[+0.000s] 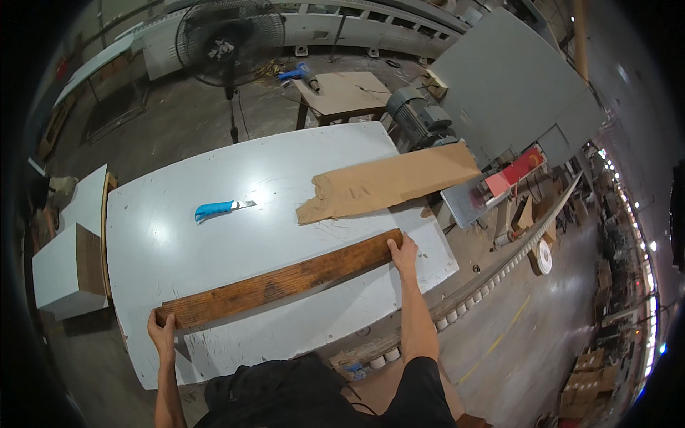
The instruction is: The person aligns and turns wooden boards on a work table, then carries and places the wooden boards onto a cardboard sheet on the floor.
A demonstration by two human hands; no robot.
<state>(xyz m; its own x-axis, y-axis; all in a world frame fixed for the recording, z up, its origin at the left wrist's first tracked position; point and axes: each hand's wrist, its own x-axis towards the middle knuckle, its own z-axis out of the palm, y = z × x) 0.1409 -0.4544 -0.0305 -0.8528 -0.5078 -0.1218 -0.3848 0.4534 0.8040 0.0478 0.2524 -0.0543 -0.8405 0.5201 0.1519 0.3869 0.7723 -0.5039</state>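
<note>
A long brown wooden board [278, 283] with dark grain stretches across the near part of the white table [157, 228]. My left hand [162, 329] grips its left end, the thumb on the face and the fingers behind the edge. At the opposite end my right hand [404, 253] holds the board in the same way. A shadow lies below the board's near edge; whether it touches the tabletop I cannot tell. Beyond the board lies a blue-handled utility knife [217, 210] with its blade out, pointing right. A torn sheet of brown cardboard [392, 182] rests to the right of the knife.
A standing fan [227, 50] is behind the table. Farther back, a blue heat gun [303, 75] sits on a small table [349, 91]. An electric motor [419, 118] and a grey machine panel [510, 85] flank the right. White panels [68, 278] stand at left.
</note>
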